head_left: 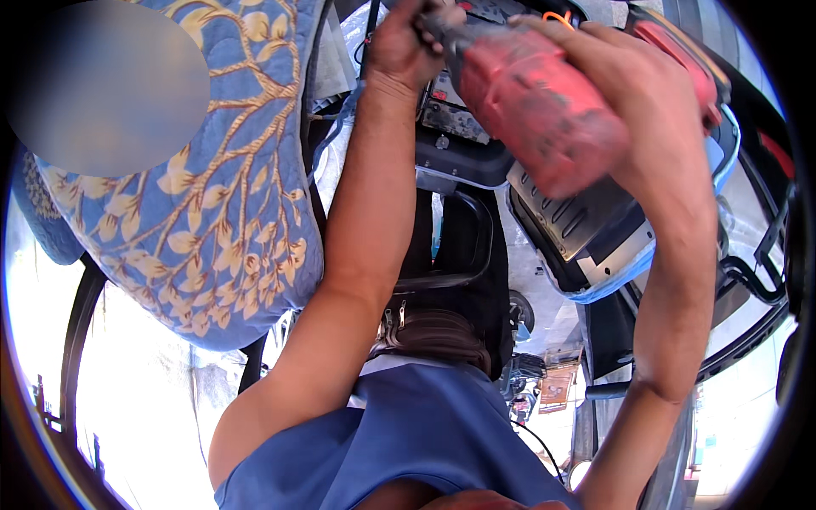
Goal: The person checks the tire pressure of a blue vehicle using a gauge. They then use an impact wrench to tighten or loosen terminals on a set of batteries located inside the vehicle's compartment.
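Observation:
A scuffed red cordless impact wrench hangs tilted over an open compartment, its dark nose toward the upper left. My right hand is wrapped around its handle, and the red battery end shows beyond my wrist. My left hand is closed at the front end, its fingers against the dark nose; motion blur hides what exactly sits between them. Below the wrench lie dusty dark battery blocks with red spots, inside the black compartment rim.
A seat with a blue floral quilted cover stands close on the left. At right is a black panel with a slotted metal plate and blue edging. A black frame loop and a brown pouch are near my body.

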A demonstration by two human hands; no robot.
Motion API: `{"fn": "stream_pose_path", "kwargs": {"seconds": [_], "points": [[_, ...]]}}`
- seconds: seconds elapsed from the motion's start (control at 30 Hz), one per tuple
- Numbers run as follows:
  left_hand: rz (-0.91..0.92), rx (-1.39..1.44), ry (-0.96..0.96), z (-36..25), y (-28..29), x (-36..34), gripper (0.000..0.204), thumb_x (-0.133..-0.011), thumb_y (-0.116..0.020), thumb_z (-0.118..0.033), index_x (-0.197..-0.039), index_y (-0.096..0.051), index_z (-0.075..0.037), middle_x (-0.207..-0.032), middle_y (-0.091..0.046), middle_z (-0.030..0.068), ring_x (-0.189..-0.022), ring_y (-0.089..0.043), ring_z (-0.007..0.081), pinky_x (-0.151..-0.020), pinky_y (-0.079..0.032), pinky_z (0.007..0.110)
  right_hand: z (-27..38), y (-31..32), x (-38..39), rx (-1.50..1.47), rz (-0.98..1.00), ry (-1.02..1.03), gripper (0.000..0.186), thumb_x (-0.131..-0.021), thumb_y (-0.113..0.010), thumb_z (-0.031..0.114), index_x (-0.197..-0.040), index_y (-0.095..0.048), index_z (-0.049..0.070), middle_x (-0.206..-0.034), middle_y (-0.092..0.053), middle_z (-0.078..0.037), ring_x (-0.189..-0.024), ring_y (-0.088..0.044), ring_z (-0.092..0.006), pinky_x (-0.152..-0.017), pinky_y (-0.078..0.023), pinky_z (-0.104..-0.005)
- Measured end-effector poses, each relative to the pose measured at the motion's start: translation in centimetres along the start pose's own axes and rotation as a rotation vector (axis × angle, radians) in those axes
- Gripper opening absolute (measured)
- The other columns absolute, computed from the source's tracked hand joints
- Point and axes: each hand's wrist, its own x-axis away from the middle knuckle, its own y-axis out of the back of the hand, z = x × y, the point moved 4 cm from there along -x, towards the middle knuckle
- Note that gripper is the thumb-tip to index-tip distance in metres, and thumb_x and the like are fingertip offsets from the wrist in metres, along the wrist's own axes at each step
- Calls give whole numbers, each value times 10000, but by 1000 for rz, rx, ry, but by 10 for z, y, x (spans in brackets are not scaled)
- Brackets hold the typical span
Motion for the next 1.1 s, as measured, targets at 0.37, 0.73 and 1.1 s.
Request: {"fn": "stream_pose_path", "kwargs": {"seconds": [0.37, 0.73, 1.1], "points": [[-776, -1991, 342, 60, 111, 41, 302, -842, -707, -329, -956, -776, -58, -980, -729, 243, -985, -702, 401, -874, -553, 475, 9, -75, 121, -1405, -597, -686, 512, -852, -772, 140, -1309, -583, 7, -1080, -678, -65, -847, -629, -102, -676, -514, -276], [-560, -2372, 286, 88, 190, 118, 203, -868, -690, -187, -1030, -699, -66, -1024, -691, 169, -973, -677, 382, -859, -545, 483, 45, -173, 196, -1747, -659, -957, 680, -795, -781, 56, -1392, -469, -40, -928, -588, -48, -750, -585, -121, -715, -500, -302], [-789, -1779, 31, 69, 188, 75, 316, -921, -503, -182, -880, -743, 20, -923, -712, 190, -896, -687, 337, -813, -536, 440, 68, -264, 152, -2056, -557, -1166, 381, -875, -767, 130, -1166, -541, 35, -911, -571, -23, -792, -572, -109, -718, -492, -278]]}}
